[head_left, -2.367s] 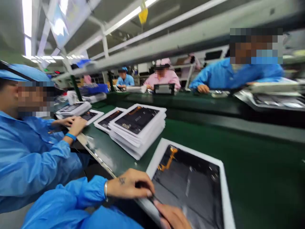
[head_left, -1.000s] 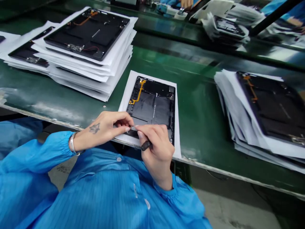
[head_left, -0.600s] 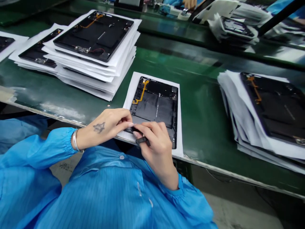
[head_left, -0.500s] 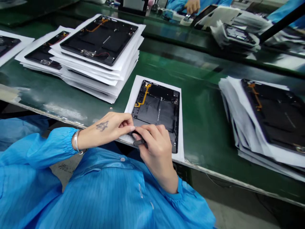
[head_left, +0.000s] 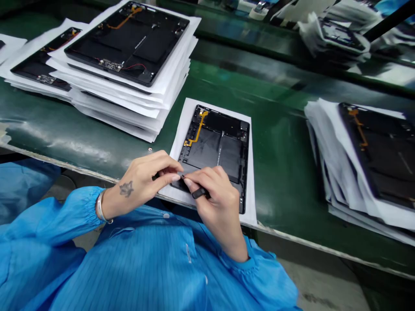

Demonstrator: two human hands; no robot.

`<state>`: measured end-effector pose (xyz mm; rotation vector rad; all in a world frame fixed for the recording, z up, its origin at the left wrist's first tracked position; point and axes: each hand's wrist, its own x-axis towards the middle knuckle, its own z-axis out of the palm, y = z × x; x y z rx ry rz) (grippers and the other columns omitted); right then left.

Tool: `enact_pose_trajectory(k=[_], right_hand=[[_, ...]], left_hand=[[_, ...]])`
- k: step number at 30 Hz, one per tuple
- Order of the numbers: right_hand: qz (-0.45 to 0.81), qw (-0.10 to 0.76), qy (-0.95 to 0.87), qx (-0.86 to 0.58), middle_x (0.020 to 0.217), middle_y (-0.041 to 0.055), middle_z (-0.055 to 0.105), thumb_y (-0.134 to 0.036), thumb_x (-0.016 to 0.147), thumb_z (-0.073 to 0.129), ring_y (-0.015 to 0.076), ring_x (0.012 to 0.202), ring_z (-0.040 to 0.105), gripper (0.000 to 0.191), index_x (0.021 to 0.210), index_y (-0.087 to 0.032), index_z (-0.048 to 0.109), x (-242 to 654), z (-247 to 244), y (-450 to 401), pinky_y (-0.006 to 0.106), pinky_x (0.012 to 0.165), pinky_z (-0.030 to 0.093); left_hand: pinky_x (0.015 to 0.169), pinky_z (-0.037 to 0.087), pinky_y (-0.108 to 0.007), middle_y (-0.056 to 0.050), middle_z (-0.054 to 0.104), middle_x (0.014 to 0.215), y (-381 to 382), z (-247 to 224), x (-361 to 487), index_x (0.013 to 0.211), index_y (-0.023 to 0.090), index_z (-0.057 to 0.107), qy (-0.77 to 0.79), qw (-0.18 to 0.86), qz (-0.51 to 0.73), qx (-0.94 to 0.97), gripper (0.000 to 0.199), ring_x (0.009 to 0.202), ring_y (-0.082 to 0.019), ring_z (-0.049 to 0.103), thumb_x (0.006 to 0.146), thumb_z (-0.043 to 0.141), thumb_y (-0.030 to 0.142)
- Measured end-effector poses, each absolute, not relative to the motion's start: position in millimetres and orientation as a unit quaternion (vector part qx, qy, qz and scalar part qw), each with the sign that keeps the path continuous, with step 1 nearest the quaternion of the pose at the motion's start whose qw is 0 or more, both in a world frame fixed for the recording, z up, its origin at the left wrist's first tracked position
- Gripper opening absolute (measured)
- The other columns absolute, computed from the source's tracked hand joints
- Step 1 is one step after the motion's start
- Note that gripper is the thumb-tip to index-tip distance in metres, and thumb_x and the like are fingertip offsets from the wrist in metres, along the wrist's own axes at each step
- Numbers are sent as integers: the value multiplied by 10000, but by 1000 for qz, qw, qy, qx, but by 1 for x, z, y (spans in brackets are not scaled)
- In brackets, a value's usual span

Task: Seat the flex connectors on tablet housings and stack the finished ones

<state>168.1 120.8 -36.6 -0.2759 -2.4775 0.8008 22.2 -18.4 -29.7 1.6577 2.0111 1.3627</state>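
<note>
Leaning over a green assembly bench (head_left: 78, 129), I have a tall stack of black tablet housings (head_left: 126, 43) at eleven o'clock and a second stack (head_left: 376, 151) at two o'clock, with white paper between the layers, probably so the backs do not scuff one another. A single housing (head_left: 217, 151) lies on its own white sheet (head_left: 181, 147) at twelve o'clock, right at the bench edge, likely placed there so both my hands reach it easily. Its orange flex cable (head_left: 197, 129) runs down the upper left of the housing. My blue smock (head_left: 145, 263) fills the bottom of my view. My right hand (head_left: 217, 194) grasps a small black-handled tool (head_left: 199, 193), its thin tip at the housing's lower edge. My left hand (head_left: 142, 179), wearing a silver bangle (head_left: 100, 208), curls its fingers (head_left: 167, 166) in beside that tip; I cannot tell whether they pinch anything. Compared with half a second ago, my left fingers curl tighter and the black handle lies more crosswise.
</note>
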Motion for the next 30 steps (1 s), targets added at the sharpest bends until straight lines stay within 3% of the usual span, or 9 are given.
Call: enact_pose_trajectory(k=[6,11,23,30], right_hand=[[270,276,-916,-104,804,7,692,-133,947,600,167,762,515,145,828,-202,644,169,-39,116,360,708,356],[249,298,-917,-91,810,-3,699,-64,905,620,166,758,495,146,842,-194,646,169,-41,116,356,689,342],[224,320,-917,-77,865,29,709,-85,929,591,190,791,505,133,970,-185,666,172,-44,118,358,680,359],[203,305,-927,-76,815,20,698,-109,930,579,189,766,491,132,863,-198,649,170,-45,117,362,663,328]], left_hand=[[690,465,-220,6,675,863,-16,-33,22,943,205,708,696,209,497,474,95,795,-116,628,941,658,286],[680,473,-233,-1,686,868,-15,-35,22,937,206,717,692,243,505,455,139,795,-126,645,930,672,337],[706,447,-234,4,663,838,-12,-17,17,909,181,653,717,145,386,562,101,762,-111,612,971,599,240],[704,474,-230,-11,668,853,-13,-17,23,908,186,639,726,92,362,578,113,783,-122,624,983,573,237]])
